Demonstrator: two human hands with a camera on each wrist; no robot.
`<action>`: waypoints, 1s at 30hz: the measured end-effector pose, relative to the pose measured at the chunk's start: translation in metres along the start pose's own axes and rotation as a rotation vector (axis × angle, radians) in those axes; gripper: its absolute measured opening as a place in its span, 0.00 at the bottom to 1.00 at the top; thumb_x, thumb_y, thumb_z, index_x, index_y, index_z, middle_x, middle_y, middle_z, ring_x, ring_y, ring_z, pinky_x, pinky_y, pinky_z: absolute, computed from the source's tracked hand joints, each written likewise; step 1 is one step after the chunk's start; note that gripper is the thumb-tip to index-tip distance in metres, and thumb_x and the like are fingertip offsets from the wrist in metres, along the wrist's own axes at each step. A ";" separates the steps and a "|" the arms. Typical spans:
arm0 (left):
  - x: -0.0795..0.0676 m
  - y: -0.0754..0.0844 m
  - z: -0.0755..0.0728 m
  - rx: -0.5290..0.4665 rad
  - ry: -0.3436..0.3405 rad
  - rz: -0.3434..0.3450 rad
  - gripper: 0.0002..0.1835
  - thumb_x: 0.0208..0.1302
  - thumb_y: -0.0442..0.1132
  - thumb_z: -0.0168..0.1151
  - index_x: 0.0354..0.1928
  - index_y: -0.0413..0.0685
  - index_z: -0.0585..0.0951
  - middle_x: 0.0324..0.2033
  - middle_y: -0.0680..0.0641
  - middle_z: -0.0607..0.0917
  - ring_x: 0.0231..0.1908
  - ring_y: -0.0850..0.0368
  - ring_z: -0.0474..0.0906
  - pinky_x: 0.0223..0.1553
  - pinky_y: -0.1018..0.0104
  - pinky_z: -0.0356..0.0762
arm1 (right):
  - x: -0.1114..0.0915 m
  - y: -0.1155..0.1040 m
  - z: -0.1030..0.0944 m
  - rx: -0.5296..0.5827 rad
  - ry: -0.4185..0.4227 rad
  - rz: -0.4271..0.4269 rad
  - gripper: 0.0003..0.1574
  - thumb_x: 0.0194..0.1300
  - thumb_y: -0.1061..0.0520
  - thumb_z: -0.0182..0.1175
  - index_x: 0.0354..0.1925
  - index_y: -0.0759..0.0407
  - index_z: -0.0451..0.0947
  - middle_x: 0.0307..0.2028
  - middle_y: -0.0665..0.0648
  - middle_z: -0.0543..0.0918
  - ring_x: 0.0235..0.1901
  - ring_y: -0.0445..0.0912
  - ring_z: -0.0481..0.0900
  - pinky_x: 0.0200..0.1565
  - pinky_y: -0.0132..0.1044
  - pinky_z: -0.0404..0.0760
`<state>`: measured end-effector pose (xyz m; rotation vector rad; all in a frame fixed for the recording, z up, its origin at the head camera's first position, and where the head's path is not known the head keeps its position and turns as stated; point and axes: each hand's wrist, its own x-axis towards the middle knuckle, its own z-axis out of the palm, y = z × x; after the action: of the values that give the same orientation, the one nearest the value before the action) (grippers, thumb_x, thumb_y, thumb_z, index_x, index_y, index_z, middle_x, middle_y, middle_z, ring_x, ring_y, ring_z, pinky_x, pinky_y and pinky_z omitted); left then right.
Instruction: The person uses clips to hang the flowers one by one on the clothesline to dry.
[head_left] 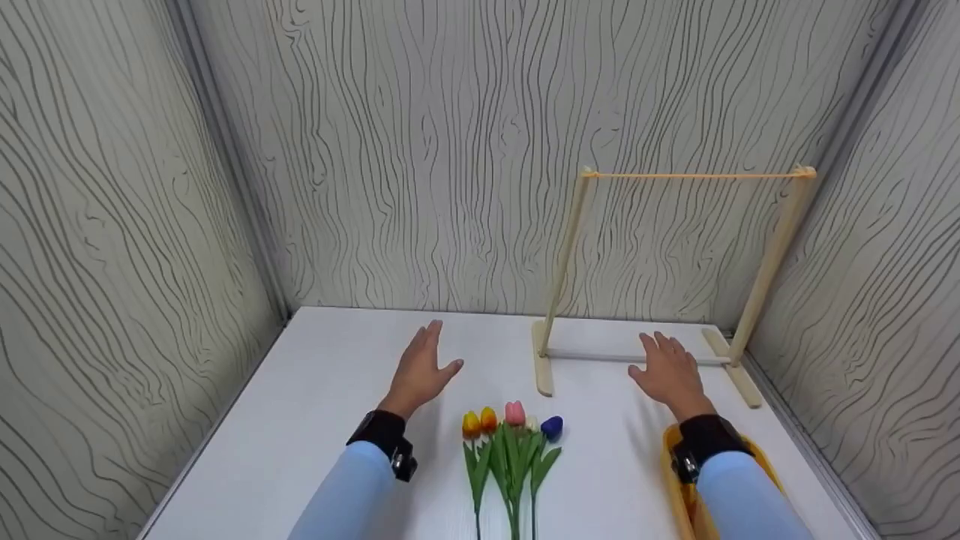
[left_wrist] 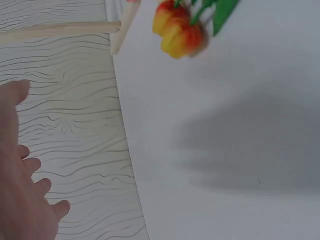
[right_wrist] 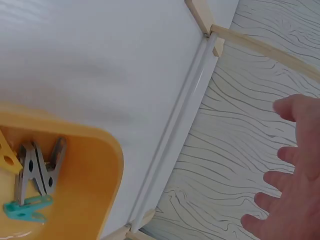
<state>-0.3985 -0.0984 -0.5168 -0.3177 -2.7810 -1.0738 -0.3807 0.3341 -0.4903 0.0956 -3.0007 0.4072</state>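
Note:
My left hand [head_left: 421, 373] hovers above the table with fingers extended and thumb spread, holding nothing. To its right lie artificial tulips [head_left: 514, 414], with yellow-orange, pink, white and blue heads on green stems. My right hand [head_left: 670, 373] is likewise raised, fingers spread, in front of a wooden frame [head_left: 564, 266] with an orange string [head_left: 694, 176] tied across its top. Under the right forearm sits a yellow basket [head_left: 673, 480], partly hidden by the sleeve. Inside it, the right wrist view shows grey clothespins [right_wrist: 34, 170], a teal clothespin [right_wrist: 27, 209] and a yellow one [right_wrist: 7, 156].
The white table [head_left: 300, 420] is bounded by wood-grain panels [head_left: 420, 150] behind and on both sides. The wooden frame's feet [head_left: 544, 375] stand at the back right, joined by a white bar [head_left: 637, 357] low across the table.

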 end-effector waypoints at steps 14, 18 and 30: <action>0.055 0.113 0.048 -0.510 -0.160 0.001 0.40 0.81 0.47 0.57 0.88 0.54 0.55 0.86 0.38 0.61 0.86 0.38 0.58 0.85 0.38 0.61 | 0.056 0.010 0.033 0.182 -0.240 0.066 0.47 0.75 0.55 0.54 0.79 0.82 0.54 0.79 0.86 0.57 0.79 0.80 0.56 0.80 0.71 0.62; 0.067 0.131 0.060 -0.532 -0.169 -0.013 0.41 0.80 0.46 0.57 0.88 0.52 0.54 0.87 0.39 0.60 0.87 0.40 0.55 0.87 0.42 0.57 | 0.067 0.004 0.058 0.165 -0.246 0.040 0.47 0.75 0.56 0.53 0.81 0.81 0.51 0.82 0.84 0.51 0.82 0.78 0.50 0.84 0.70 0.54; 0.077 0.134 0.078 -0.532 -0.224 -0.050 0.41 0.81 0.47 0.59 0.89 0.55 0.54 0.87 0.42 0.59 0.87 0.41 0.54 0.87 0.41 0.56 | 0.074 0.023 0.098 0.076 -0.221 -0.001 0.46 0.73 0.62 0.55 0.82 0.74 0.54 0.82 0.81 0.54 0.81 0.81 0.50 0.79 0.80 0.55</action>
<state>-0.4448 0.0620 -0.4712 -0.4502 -2.6437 -1.8922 -0.4655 0.3260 -0.5813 0.1583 -3.2006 0.5441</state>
